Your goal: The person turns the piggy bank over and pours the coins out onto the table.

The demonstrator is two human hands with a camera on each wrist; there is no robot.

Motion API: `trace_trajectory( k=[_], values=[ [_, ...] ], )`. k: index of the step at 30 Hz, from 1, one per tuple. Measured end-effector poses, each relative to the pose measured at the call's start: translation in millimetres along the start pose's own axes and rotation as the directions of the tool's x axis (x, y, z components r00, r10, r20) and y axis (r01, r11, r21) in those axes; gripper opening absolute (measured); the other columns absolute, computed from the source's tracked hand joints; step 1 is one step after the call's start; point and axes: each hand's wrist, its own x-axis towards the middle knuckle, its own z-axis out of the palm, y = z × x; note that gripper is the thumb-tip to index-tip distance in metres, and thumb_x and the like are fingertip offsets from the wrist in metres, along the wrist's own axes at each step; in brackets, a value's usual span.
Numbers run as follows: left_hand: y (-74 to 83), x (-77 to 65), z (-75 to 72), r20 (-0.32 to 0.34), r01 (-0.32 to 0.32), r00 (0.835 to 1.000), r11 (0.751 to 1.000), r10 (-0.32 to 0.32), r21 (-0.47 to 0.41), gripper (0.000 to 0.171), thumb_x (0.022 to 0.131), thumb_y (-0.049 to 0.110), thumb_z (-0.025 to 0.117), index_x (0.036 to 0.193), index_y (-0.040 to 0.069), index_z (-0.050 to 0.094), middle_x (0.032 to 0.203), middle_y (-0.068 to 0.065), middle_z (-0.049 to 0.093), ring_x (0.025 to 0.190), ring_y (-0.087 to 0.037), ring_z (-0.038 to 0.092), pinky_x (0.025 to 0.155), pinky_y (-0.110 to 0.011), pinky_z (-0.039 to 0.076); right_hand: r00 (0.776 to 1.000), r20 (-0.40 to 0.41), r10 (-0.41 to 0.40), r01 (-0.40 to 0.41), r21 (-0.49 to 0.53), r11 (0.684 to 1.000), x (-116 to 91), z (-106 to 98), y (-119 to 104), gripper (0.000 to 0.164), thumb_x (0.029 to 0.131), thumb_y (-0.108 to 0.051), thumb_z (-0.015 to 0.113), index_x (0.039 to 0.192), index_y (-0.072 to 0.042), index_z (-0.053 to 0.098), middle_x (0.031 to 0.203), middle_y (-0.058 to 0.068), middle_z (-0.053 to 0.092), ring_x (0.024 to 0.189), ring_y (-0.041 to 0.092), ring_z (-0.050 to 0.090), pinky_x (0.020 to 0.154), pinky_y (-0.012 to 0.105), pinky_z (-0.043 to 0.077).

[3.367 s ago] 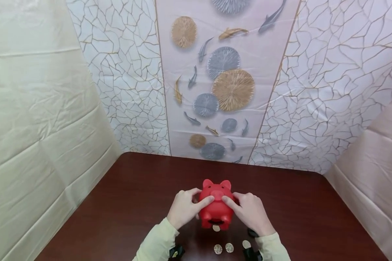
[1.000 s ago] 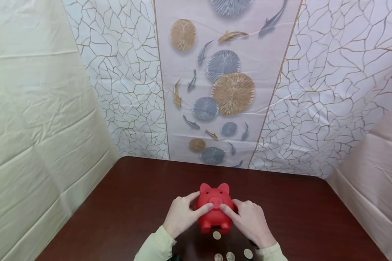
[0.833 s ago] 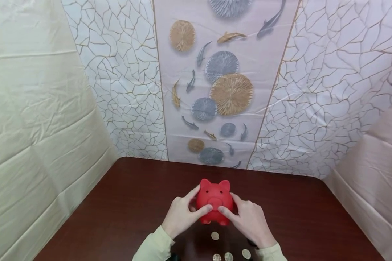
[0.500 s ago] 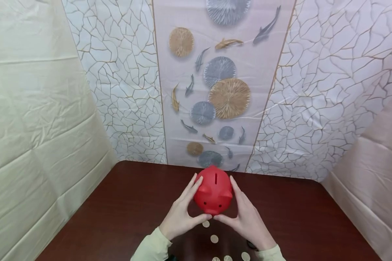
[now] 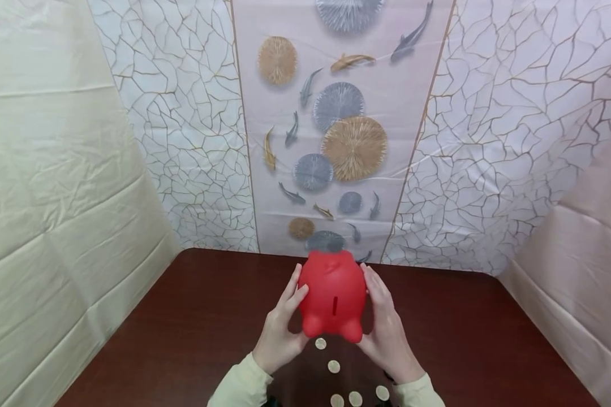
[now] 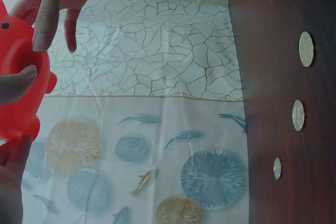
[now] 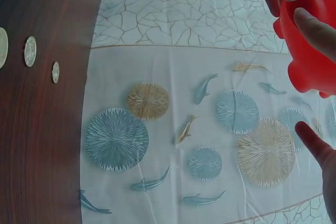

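Note:
A red piggy bank (image 5: 332, 285) is held up over the table between both hands. In the head view its back faces up, with the dark coin slot (image 5: 335, 306) in sight, the ears below it and the small curled tail above. My left hand (image 5: 280, 330) grips its left side and my right hand (image 5: 387, 325) its right, fingers spread along the sides and thumbs partly hidden underneath. The left wrist view shows the piggy bank (image 6: 13, 119) at the left edge, with a thumb pressed at its snout. Beneath it, several coins lie on the table, one coin (image 5: 334, 367) near the middle.
The dark brown tabletop (image 5: 193, 328) reaches back to a patterned cloth backdrop (image 5: 356, 147). Pale cloth side walls (image 5: 81, 226) stand left and right. A small black object (image 5: 272, 402) shows by the left sleeve, and a coin (image 5: 382, 393) lies near the right sleeve.
The piggy bank has been raised and tipped snout-down, from its face showing to its back and slot showing. Two more coins have come to lie on the table below it.

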Motion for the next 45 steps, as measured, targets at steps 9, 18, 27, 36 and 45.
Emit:
trace_trajectory(
  k=[9,18,27,36,45],
  values=[
    [-6.8,4.8,0.3,0.079,0.138,0.988,0.987,-0.132,-0.085,0.092,0.059,0.018,0.083,0.136,0.003,0.034,0.140,-0.020,0.035,0.123,-0.023,0.046,0.088,-0.023,0.048,0.953,0.178,0.243,-0.226,-0.113,0.968,-3.2,-10.6,3.2,0.105,0.057,-0.053,0.075,0.138,-0.003,0.030,0.130,0.009,0.050,0.105,0.016,0.051,0.087,0.023,0.043],
    [-0.1,-4.9,-0.5,0.181,0.537,0.826,0.843,-0.534,0.035,0.072,0.065,0.051,0.072,0.129,0.028,0.047,0.085,0.004,0.069,0.056,0.006,0.059,0.055,-0.012,0.049,0.826,0.275,0.492,-0.390,-0.351,0.851,-10.8,-6.9,-4.4,0.070,0.064,-0.055,0.070,0.116,-0.011,0.058,0.083,-0.004,0.067,0.073,0.009,0.054,0.062,0.029,0.046],
    [5.4,-7.2,8.3,0.247,0.719,0.638,0.679,-0.729,0.149,0.064,0.072,0.065,0.055,0.118,0.021,0.058,0.055,0.009,0.063,0.038,-0.005,0.056,0.052,-0.015,0.045,0.599,0.378,0.706,-0.532,-0.471,0.704,-8.5,-2.6,-8.2,0.041,0.079,-0.058,0.053,0.068,-0.018,0.059,0.043,-0.013,0.039,0.046,0.003,0.042,0.050,0.021,0.037],
    [0.9,3.1,8.7,0.206,0.638,0.736,0.763,-0.644,0.106,0.065,0.073,0.058,0.061,0.128,0.028,0.047,0.070,0.005,0.067,0.052,0.005,0.055,0.055,-0.015,0.047,0.670,0.343,0.658,-0.480,-0.477,0.737,1.8,-9.2,-4.8,0.055,0.076,-0.058,0.058,0.107,-0.012,0.061,0.052,-0.006,0.053,0.052,0.009,0.052,0.052,0.026,0.042],
    [11.5,8.0,-0.3,0.214,0.398,0.898,0.917,-0.386,-0.014,0.086,0.068,0.025,0.077,0.140,0.016,0.030,0.146,-0.011,0.027,0.120,-0.022,0.049,0.088,-0.037,0.049,0.779,0.369,0.506,-0.450,-0.232,0.862,-7.5,-11.8,-3.9,0.105,0.064,-0.059,0.069,0.144,-0.021,0.013,0.102,0.004,0.064,0.090,0.016,0.062,0.073,0.035,0.052]
  ],
)
